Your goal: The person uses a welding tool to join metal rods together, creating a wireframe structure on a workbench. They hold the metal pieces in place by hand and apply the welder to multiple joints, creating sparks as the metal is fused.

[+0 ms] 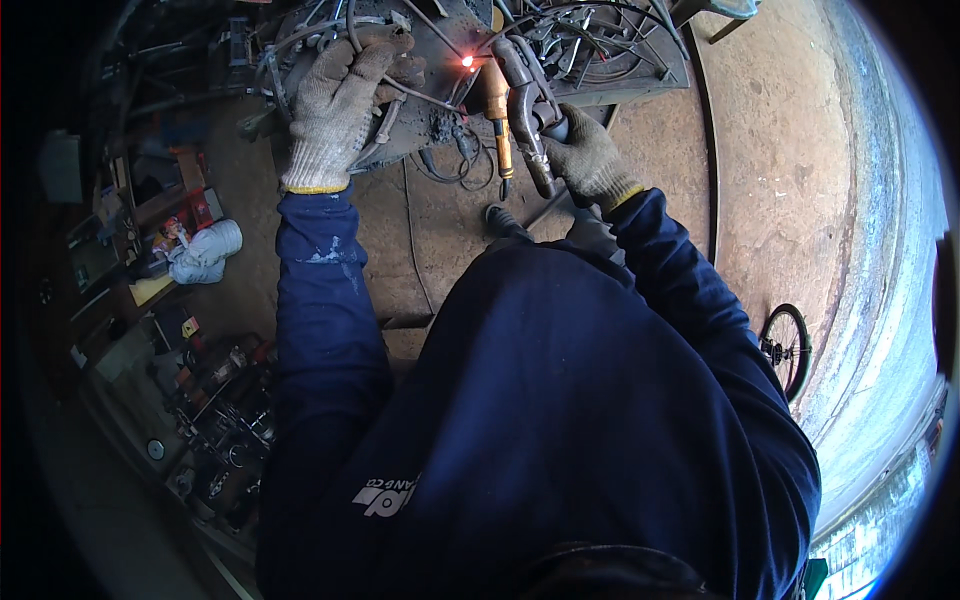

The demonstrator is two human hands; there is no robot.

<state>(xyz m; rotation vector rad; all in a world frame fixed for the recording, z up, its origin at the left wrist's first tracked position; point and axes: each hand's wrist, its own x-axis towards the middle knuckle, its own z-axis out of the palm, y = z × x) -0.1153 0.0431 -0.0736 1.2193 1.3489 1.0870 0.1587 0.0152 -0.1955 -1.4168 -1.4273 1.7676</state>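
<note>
At the bench's left part, my left hand [340, 110], in a grey knit glove with a yellow cuff, is closed around a thin bent metal rod [428, 98]. My right hand [590, 160], gloved alike, is wrapped on a worn, curved metal tool [523, 110] that looks like a clamp; its palm side is hidden. Just left of that tool, a copper-and-yellow torch-like handle [497, 115] points over the bench's near edge. Beyond its upper end a small spot [467, 62] glows red-orange, at the tip of a thin straight rod [432, 27].
The dark metal bench [650, 75] carries tangled rods and scrap [595, 45] at right. Cables [470, 165] hang below its near edge. A white sack [208, 250] and piled parts [225, 400] are at left, a wheel [786, 350] at right. My shoe [507, 222] shows beneath.
</note>
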